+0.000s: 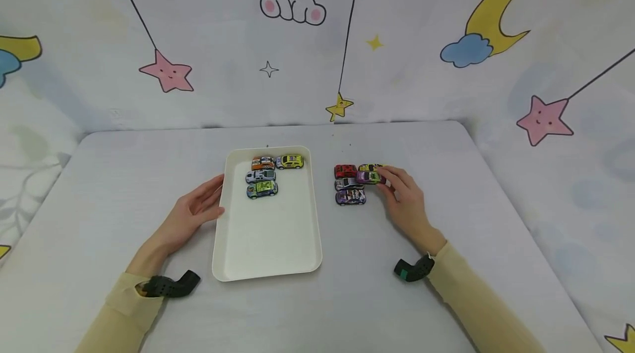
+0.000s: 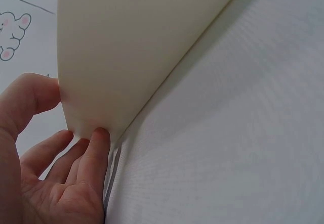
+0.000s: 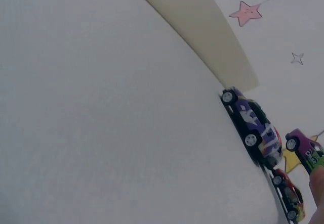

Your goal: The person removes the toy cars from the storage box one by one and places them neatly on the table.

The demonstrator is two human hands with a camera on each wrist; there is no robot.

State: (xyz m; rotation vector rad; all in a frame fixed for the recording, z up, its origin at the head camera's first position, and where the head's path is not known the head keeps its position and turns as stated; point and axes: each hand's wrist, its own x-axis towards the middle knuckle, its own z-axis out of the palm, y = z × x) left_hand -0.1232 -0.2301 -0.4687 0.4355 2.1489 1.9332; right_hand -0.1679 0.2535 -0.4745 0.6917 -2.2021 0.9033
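My left hand [image 1: 190, 215] rests its fingertips and thumb against the outer left wall of a white tray [image 1: 268, 242]; the left wrist view shows the relaxed fingers [image 2: 93, 158] touching that wall. Inside the tray's far part sit an orange toy car [image 1: 263, 163], a yellow one [image 1: 290, 161], a pale blue-grey one [image 1: 260, 176] and a green-blue one [image 1: 262, 189]. Right of the tray, my right hand [image 1: 409, 204] pinches a purple-and-green toy car [image 1: 368, 177], which the right wrist view shows raised off the table. Most of that hand lies outside the right wrist view.
Beside the held car stand a red toy car [image 1: 345, 171], a grey-and-black one [image 1: 347, 183], a purple-and-white one [image 1: 350, 197] and a partly covered yellow one [image 1: 369, 167]. A white cloth covers the table [image 1: 367, 298]. Behind it hangs a printed backdrop [image 1: 397, 83].
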